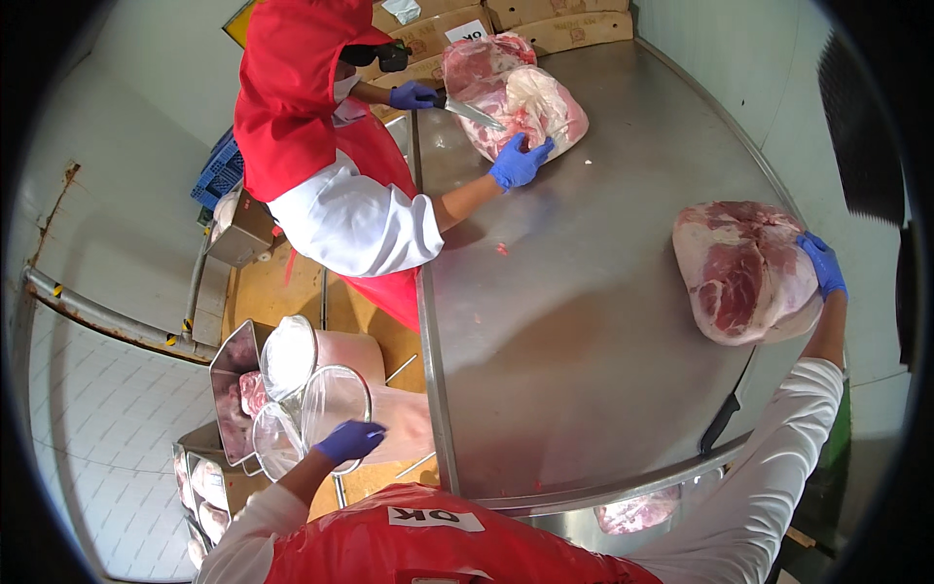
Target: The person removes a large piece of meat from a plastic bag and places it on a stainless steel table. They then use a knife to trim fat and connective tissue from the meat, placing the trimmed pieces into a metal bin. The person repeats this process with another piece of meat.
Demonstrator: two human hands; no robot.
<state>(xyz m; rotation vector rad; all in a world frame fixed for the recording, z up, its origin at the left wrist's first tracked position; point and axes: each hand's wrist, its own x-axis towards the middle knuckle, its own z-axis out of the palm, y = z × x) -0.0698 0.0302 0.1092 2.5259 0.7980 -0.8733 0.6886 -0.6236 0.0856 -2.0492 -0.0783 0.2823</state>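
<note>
My right hand (825, 265), in a blue glove, grips the right edge of a large raw cut of meat (732, 297) lying on the steel table. Its fingers rest over the cut's upper side. The cut has pale fat around dark red flesh. Near it, toward me, lies a knife (721, 422) with a black handle; the meat partly hides its blade. My left hand (350, 441), also gloved, is off the table's left side, over a metal hoop (366, 387) with a clear plastic bag. Its fingers are stretched out, and nothing shows in them.
Across the steel table (555, 389), a co-worker in red and white cuts another piece of meat (516, 97) with a knife (475, 114). Cardboard boxes (574, 31) stand behind it. Left of the table are a white lined tub (290, 355) and a metal bin (233, 394) holding meat.
</note>
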